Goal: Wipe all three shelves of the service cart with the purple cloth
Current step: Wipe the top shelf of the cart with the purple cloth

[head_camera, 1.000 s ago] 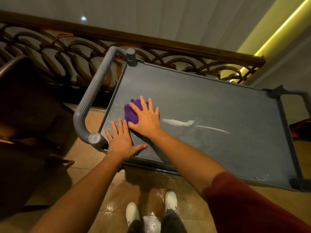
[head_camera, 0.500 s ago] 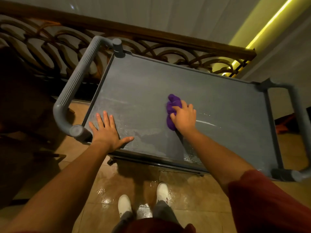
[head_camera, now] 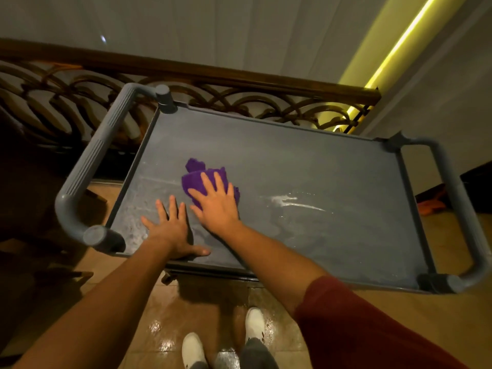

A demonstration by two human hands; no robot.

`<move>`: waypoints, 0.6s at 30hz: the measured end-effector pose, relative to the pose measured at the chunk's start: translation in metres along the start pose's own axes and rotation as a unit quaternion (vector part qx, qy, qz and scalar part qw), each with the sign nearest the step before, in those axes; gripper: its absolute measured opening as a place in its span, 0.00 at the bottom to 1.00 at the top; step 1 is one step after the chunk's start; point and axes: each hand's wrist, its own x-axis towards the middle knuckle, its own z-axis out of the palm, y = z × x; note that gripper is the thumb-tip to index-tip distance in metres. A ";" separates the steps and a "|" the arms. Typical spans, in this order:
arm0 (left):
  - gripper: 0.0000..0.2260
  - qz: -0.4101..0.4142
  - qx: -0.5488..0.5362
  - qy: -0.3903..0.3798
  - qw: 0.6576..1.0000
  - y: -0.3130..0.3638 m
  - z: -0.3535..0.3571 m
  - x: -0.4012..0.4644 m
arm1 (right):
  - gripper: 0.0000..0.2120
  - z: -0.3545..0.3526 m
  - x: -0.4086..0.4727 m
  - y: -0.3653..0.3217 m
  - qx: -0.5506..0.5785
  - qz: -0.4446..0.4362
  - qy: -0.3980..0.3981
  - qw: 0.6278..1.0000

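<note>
Wiping the top shelf (head_camera: 332,169), I press my right hand (head_camera: 217,206), fingers spread flat, on the purple cloth (head_camera: 198,179) left of centre; my left hand (head_camera: 170,230), fingers splayed, braces. I should overlap strokes toward the wet streak (head_camera: 292,202).

No readable text anywhere (cart surfaces included).

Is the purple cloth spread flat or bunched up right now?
Bunched up. The purple cloth sits in a crumpled wad with a raised fold, under the flat fingers of the right hand on the top shelf.
</note>
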 end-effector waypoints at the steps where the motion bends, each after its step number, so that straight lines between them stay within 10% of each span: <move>1: 0.69 -0.004 0.007 -0.005 1.000 0.002 -0.002 -0.001 | 0.21 0.003 -0.004 0.014 -0.017 -0.010 0.006 1.000; 18: 0.68 -0.039 0.004 -0.026 0.999 0.016 -0.022 -0.004 | 0.33 -0.050 -0.093 0.162 0.028 0.350 -0.049 0.935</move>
